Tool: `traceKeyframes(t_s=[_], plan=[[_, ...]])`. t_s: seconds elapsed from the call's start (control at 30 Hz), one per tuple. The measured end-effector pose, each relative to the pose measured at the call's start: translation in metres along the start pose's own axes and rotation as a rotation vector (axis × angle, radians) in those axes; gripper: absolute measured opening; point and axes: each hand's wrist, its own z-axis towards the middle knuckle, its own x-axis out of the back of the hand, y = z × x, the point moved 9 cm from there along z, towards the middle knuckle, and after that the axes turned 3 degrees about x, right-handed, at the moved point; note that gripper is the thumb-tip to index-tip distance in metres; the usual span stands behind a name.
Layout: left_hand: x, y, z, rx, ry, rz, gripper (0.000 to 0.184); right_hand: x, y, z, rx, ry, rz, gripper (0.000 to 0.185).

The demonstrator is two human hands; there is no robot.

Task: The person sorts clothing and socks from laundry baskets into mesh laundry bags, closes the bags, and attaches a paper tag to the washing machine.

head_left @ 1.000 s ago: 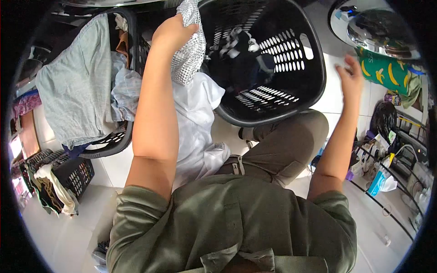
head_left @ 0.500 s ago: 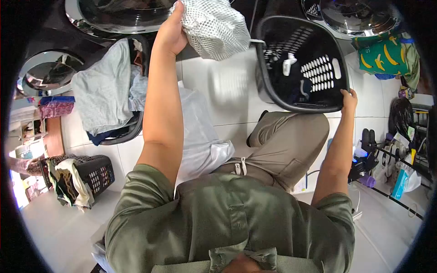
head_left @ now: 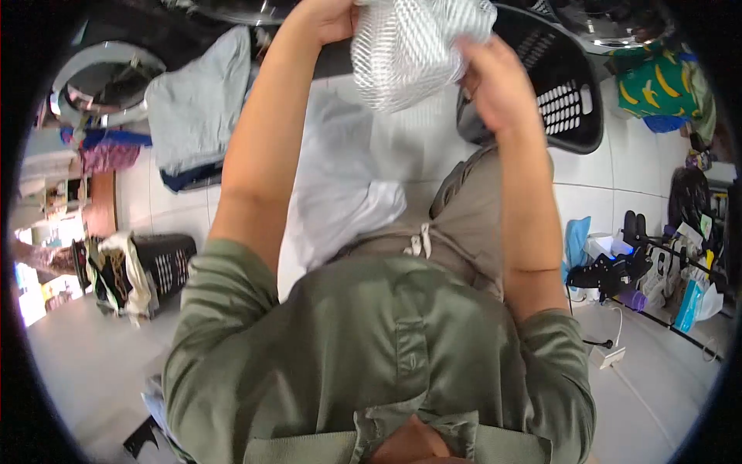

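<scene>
A white mesh laundry bag [head_left: 398, 58] hangs at the top of the view, between my two hands. My left hand [head_left: 331, 17] is closed on its left edge, with the fingertips partly cut off by the frame. My right hand [head_left: 498, 81], slightly blurred, grips the bag's right side with bent fingers. Behind my right forearm stands a black laundry basket [head_left: 591, 127] with slotted walls, its inside partly covered by my hand. A whitish plastic bag [head_left: 340, 185] lies below the mesh bag, beside my leg.
Grey laundry [head_left: 197, 108] is piled at the left, near a round washing machine door [head_left: 108, 85]. Another dark basket with clothes [head_left: 166, 259] stands farther left. On the right are a green banana-print cloth [head_left: 657, 85] and a rack [head_left: 657, 263] holding small items.
My right hand has let go of the basket rim and moved left onto the mesh bag. My left hand has shifted right with the bag.
</scene>
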Motion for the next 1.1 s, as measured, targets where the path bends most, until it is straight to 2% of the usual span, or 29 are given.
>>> traceKeyframes(t_s=[0.03, 0.07, 0.1, 0.13, 0.2, 0.27, 0.3, 0.33, 0.37, 0.43, 0.5, 0.57, 0.6, 0.67, 0.73, 0.77, 0.8, 0.87, 0.9, 0.93, 1.0, 1.03, 1.07, 1.1], plan=[[0.010, -0.023, -0.015, 0.228, 0.078, 0.435, 0.032, -0.006, -0.002, 0.001, -0.013, 0.010, 0.089, 0.028], [0.015, -0.030, -0.017, 0.142, -0.111, 0.999, 0.030, -0.013, -0.008, 0.004, -0.011, 0.019, 0.172, 0.022], [0.021, -0.036, -0.022, -0.050, -0.253, 1.539, 0.027, -0.018, -0.007, 0.006, -0.009, 0.004, 0.171, 0.022], [0.027, -0.024, -0.060, 0.170, 0.188, 1.153, 0.046, -0.019, -0.005, 0.005, -0.004, 0.033, 0.150, 0.022], [0.016, -0.037, -0.082, 0.059, 0.067, 0.765, 0.043, -0.025, 0.007, 0.004, -0.001, 0.061, 0.121, 0.023], [0.000, -0.053, -0.105, 0.009, -0.022, 0.395, 0.042, -0.043, 0.025, 0.006, 0.002, -0.072, 0.401, 0.028], [-0.003, -0.053, -0.114, -0.200, -0.012, 0.302, 0.040, -0.063, 0.035, -0.003, -0.102, -0.126, 0.424, 0.036], [-0.007, -0.048, -0.125, -0.406, -0.008, 0.203, 0.040, -0.082, 0.036, -0.008, -0.065, -0.176, 0.383, 0.039], [-0.017, -0.046, -0.134, -0.416, -0.029, 0.196, 0.040, -0.095, 0.041, -0.013, -0.090, -0.166, 0.364, 0.041], [0.006, -0.038, -0.158, -0.406, 0.375, 0.395, 0.032, -0.116, 0.049, -0.021, -0.100, -0.144, 0.205, 0.041], [0.032, -0.038, -0.162, -0.358, 0.424, 0.343, 0.028, -0.124, 0.056, -0.017, -0.072, -0.140, 0.114, 0.042], [0.057, -0.037, -0.166, -0.308, 0.492, 0.296, 0.024, -0.107, 0.034, -0.008, 0.318, 0.083, -0.487, 0.039], [0.060, -0.034, -0.165, -0.260, 0.438, 0.187, 0.023, -0.104, 0.039, 0.004, 0.316, 0.067, -0.479, 0.039], [0.065, -0.025, -0.166, -0.213, 0.393, 0.089, 0.022, -0.104, 0.019, 0.021, 0.651, 0.169, -1.063, 0.029], [0.066, -0.010, -0.166, -0.240, 0.424, 0.118, 0.025, -0.099, 0.014, 0.042, 0.582, 0.194, -1.051, 0.016], [0.070, -0.005, -0.167, -0.226, 0.428, 0.117, 0.025, -0.102, 0.008, 0.047, 0.629, 0.198, -1.082, 0.014], [0.078, -0.003, -0.169, -0.226, 0.440, 0.120, 0.025, -0.092, 0.018, 0.060, 0.527, 0.161, -0.939, 0.009], [0.099, -0.007, -0.174, -0.131, 0.477, 0.199, 0.025, -0.086, 0.055, 0.081, -0.019, -0.025, -0.284, 0.006], [0.099, -0.011, -0.177, -0.040, 0.458, 0.197, 0.029, -0.088, 0.065, 0.079, -0.200, -0.019, -0.154, 0.006], [0.101, -0.016, -0.176, -0.050, 0.463, 0.192, 0.029, -0.093, 0.065, 0.076, -0.196, -0.028, -0.161, 0.006], [0.070, 0.026, -0.186, -0.593, 0.539, 0.925, 0.037, -0.121, 0.064, 0.066, -0.149, -0.182, -0.149, 0.004], [0.063, 0.023, -0.186, -0.599, 0.567, 0.715, 0.047, -0.134, 0.062, 0.060, -0.135, -0.286, -0.203, 0.006], [0.056, 0.026, -0.183, -0.599, 0.570, 0.713, 0.047, -0.136, 0.059, 0.059, -0.138, -0.288, -0.205, 0.006], [0.050, 0.015, -0.171, -0.477, 0.458, 0.634, 0.047, -0.144, 0.057, 0.054, -0.155, -0.368, -0.183, 0.007]])
